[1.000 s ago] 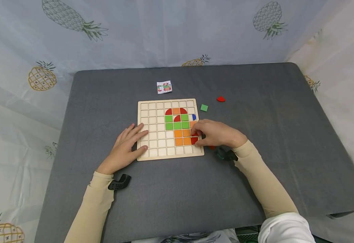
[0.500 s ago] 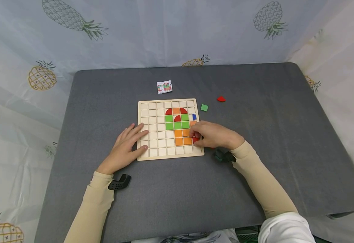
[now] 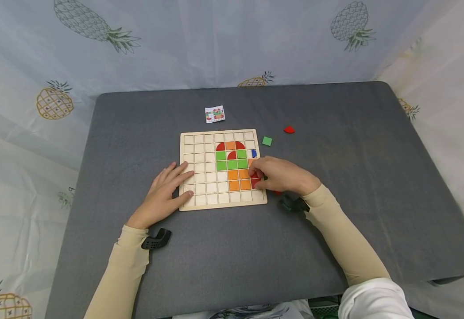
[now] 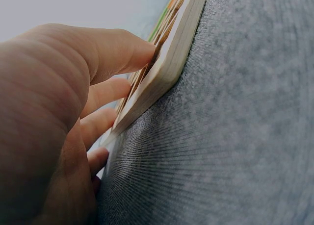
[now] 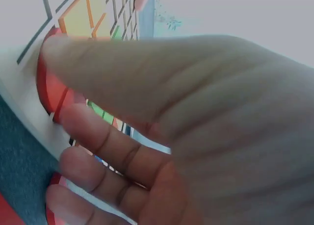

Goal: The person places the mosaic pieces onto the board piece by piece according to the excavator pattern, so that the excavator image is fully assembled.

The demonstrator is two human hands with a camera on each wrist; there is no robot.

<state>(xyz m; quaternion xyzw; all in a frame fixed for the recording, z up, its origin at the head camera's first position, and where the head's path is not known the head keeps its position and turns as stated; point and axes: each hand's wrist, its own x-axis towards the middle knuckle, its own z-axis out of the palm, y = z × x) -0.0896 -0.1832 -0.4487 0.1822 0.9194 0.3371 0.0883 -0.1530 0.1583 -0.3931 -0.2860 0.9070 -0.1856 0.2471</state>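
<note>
A wooden grid board (image 3: 212, 200) lies on the grey table, with orange, green, red and blue flat tiles in its right half. My left hand (image 3: 160, 199) rests on the board's left edge, fingers spread; in the left wrist view its thumb (image 4: 130, 51) touches the rim. At the right-hand column, my right hand (image 3: 285, 175) pinches a red rounded tile (image 3: 254, 183) between thumb and curled fingers. The right wrist view shows the thumb tip on this red tile (image 5: 45, 87), set beside an orange tile (image 5: 76, 19). Another red tile lies just above it, partly under the fingers.
Behind the board lies a small pattern card (image 3: 214, 114). A loose green square (image 3: 267, 141) and a red tile (image 3: 289, 130) lie to the right. Another red tile (image 3: 277, 192) shows under the right hand, next to the board's edge.
The red tile under my right thumb shifted slightly right half a second ago and now sits back squarely in its cell. My left hand has stayed in place.
</note>
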